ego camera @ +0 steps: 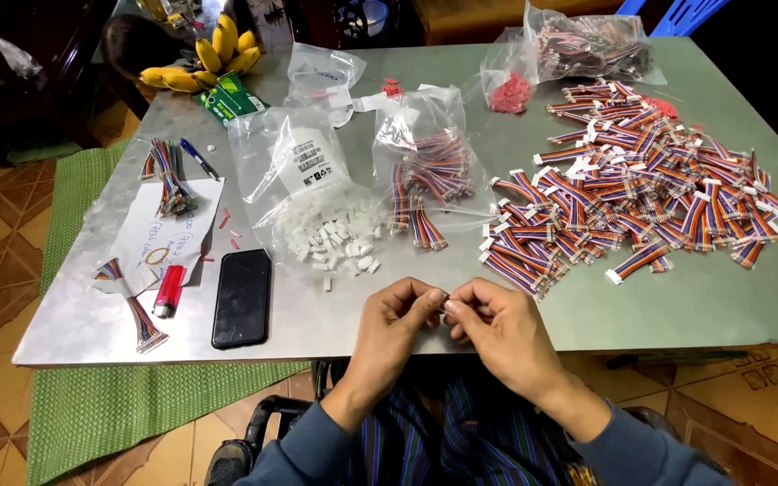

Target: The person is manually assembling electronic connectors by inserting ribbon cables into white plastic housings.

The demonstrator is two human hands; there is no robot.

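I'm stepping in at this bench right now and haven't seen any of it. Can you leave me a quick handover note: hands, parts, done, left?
Left hand and right hand meet at the table's near edge, pinching one small part between the fingertips; too small to identify.
Loose white connectors spill from an open bag just ahead.
Done, apparently: large pile of striped ribbon cables with white ends, at right.
Left, apparently: bagged cables in the middle, more bags at the far edge.
A phone lies left of the hands.

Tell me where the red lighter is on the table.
In the head view, the red lighter lies near the table's front-left edge, just left of the black phone and at the lower corner of the white paper.
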